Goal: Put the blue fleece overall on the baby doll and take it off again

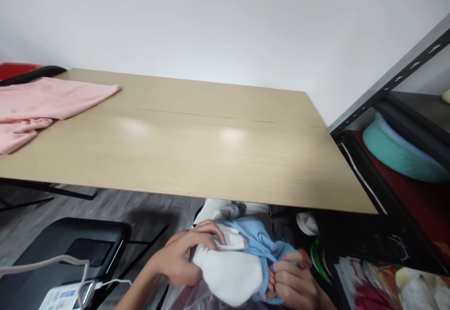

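Note:
A soft blue and white cloth item (232,270) is in my lap, below the table's front edge. Its white part looks fuzzy, and the light blue part lies to the right; I cannot tell what kind of article it is. My left hand (188,256) grips the white part from the left, fingers bent over the top and thumb at its near edge. My right hand (293,282) is closed around the blue edge, bunching it, with some fingertips showing through beneath the fabric.
The beige table (197,151) spans the view ahead. Pink clothing (52,97) lies at its left end. A black chair (105,230) at lower left bears a phone, a white box and a cable (45,263). At right stands a shelf (390,83) with a teal rounded item (393,151).

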`<state>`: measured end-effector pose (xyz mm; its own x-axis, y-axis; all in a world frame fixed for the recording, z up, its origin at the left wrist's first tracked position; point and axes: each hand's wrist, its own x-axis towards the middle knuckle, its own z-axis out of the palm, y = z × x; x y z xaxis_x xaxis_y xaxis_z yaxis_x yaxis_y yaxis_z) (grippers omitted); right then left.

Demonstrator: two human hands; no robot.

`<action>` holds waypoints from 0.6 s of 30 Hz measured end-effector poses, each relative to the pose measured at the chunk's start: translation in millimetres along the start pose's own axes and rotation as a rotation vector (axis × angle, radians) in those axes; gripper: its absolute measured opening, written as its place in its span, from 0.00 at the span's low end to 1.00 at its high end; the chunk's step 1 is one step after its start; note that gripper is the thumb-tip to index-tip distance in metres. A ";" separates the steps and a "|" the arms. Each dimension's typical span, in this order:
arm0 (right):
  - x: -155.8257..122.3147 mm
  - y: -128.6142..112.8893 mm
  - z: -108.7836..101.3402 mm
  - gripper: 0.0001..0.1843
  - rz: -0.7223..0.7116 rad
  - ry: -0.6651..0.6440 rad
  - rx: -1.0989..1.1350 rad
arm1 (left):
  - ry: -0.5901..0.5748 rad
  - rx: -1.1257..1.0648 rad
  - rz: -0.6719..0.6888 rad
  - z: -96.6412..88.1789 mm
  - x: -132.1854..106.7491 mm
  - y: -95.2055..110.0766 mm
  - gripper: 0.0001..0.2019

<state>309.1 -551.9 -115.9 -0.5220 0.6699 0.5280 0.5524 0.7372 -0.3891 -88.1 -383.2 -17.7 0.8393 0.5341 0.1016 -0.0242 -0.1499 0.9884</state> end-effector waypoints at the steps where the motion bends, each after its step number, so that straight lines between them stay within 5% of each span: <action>1: 6.0 2.8 -4.4 0.14 -0.005 0.071 0.006 | 0.010 -0.028 0.040 -1.7 -1.4 -2.9 0.19; 4: 36.2 7.8 -22.6 0.06 0.021 0.306 0.007 | 0.024 -0.077 0.117 -4.9 -3.1 -4.1 0.14; 6: 59.9 8.5 -38.1 0.18 0.164 0.280 0.089 | 0.012 -0.062 0.097 -5.1 -1.5 2.5 0.13; 9: 98.0 11.9 -58.5 0.35 0.422 0.056 0.399 | -0.054 -0.037 0.061 -5.3 3.7 18.8 0.19; 12: 142.0 26.4 -62.5 0.27 0.575 -0.186 0.627 | -0.130 -0.123 -0.051 -7.2 9.8 31.8 0.29; 14: 172.3 41.2 -52.7 0.24 0.593 -0.345 0.654 | -0.044 -0.130 -0.189 -8.3 14.1 34.1 0.29; 18: 223.0 64.8 -13.4 0.13 0.629 -0.572 0.749 | 0.217 0.260 -0.543 -7.3 23.9 28.2 0.29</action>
<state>237.1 -355.9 -13.2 -0.6157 0.7407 -0.2690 0.3938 -0.0065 -0.9192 -72.7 -368.6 13.4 0.5652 0.7432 -0.3581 0.5289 0.0067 0.8487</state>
